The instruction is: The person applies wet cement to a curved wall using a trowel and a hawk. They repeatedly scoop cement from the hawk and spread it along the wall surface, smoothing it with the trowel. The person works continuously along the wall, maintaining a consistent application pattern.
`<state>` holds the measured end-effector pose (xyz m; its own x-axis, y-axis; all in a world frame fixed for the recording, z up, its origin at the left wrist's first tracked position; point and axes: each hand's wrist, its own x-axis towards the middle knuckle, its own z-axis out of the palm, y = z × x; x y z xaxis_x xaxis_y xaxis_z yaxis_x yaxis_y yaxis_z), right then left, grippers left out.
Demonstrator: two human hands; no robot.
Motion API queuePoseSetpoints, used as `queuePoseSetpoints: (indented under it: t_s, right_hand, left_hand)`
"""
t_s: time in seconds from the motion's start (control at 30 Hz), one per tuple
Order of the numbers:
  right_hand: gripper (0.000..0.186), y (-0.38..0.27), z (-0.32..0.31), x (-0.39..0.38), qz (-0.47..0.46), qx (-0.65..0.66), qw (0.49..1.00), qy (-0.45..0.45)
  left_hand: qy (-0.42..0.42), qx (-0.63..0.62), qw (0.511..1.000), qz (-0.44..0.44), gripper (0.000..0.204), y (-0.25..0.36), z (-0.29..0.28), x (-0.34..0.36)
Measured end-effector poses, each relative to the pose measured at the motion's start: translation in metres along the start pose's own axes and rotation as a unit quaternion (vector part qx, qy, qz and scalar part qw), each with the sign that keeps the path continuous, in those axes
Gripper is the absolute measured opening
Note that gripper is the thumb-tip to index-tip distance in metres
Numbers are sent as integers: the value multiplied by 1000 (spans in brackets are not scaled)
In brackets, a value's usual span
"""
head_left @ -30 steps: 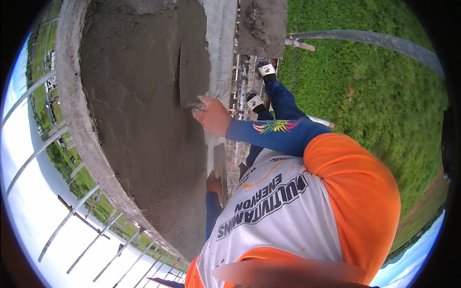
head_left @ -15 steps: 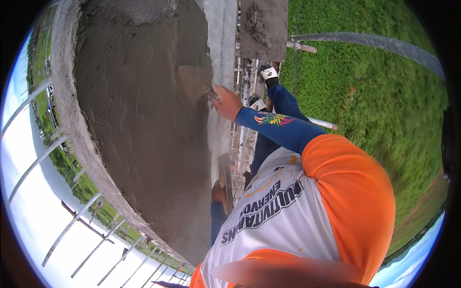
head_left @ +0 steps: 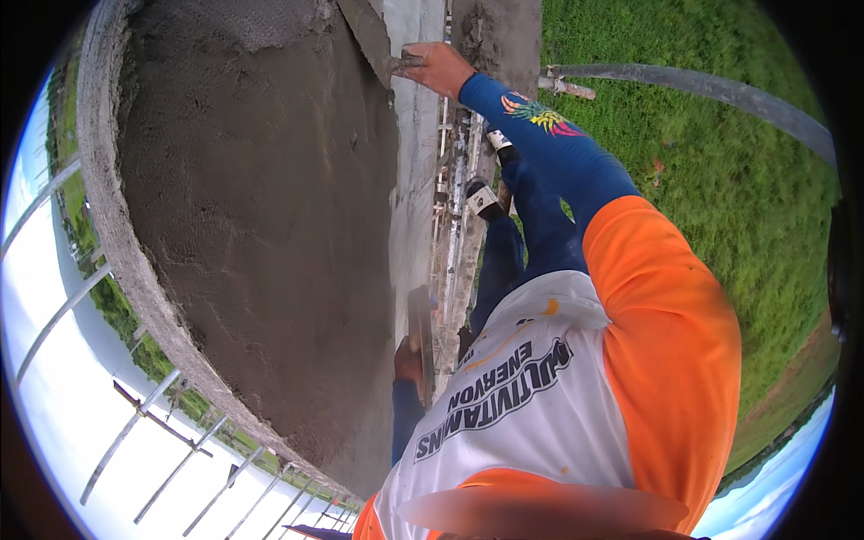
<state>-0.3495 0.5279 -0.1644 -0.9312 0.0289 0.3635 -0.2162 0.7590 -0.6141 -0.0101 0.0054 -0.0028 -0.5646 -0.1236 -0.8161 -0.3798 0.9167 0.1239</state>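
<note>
My right hand [head_left: 437,69] is closed round the handle of a trowel [head_left: 367,38], whose grey blade lies against the wet mortar near the far right edge of the plastered surface [head_left: 261,207]. That arm is stretched far forward in a blue sleeve. Lower down and closer to my body, my left hand [head_left: 408,362] grips a flat grey board [head_left: 420,337], seen almost edge-on, probably a mortar hawk. Its fingers are partly hidden. The mortar looks dark, smooth in the middle and rougher along the left and top edges. A pale grey strip [head_left: 416,135] borders it on the right.
A mortar-smeared board [head_left: 508,54] with a lump of mortar lies at the far end. My feet, in slip-on sandals [head_left: 483,200], stand on narrow scaffolding [head_left: 461,171]. A grey pole [head_left: 711,85] crosses over grass [head_left: 684,171] at right. More poles [head_left: 135,432] stand beyond the wall's left edge.
My right hand and the trowel have slid forward along the mortar's right edge, the arm reaching out further. The blade has turned to a steeper slant. My left hand and its board have hardly moved.
</note>
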Motion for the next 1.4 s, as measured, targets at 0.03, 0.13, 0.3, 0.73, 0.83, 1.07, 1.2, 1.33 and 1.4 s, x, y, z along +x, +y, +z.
queuePoseSetpoints:
  t_s: [0.03,0.13,0.3,0.73,0.83,1.07,1.2,1.33,1.4]
  right_hand:
    - [23,-6,-1,-3,-18,0,1000,-14]
    - [29,-34,3,-16,-16,51,996,-74]
    - [40,-86,18,-55,85,222,964,-117]
    - [44,-240,19,-157,97,378,919,-48]
    - [38,-239,14,-154,342,652,670,-98]
    - [28,-229,-32,-84,511,745,383,-193]
    - [23,-256,-70,-68,499,743,399,-199]
    - [56,-283,-97,-60,488,728,452,-164]
    - [77,-294,-109,-62,459,710,503,-183]
  left_hand:
    - [-7,-5,1000,-6,36,1,-1,-1]
    - [-4,-12,1000,10,36,1,-2,-2]
    - [2,-15,999,31,35,1,-3,0]
    - [9,-11,1000,17,34,-7,2,12]
    - [4,-44,999,10,36,-15,6,12]
    - [-27,6,1000,5,38,-21,10,13]
    - [-26,28,999,-8,35,-14,10,9]
    - [-38,-29,999,-2,36,-3,10,11]
    - [-37,-28,999,4,36,2,8,12]
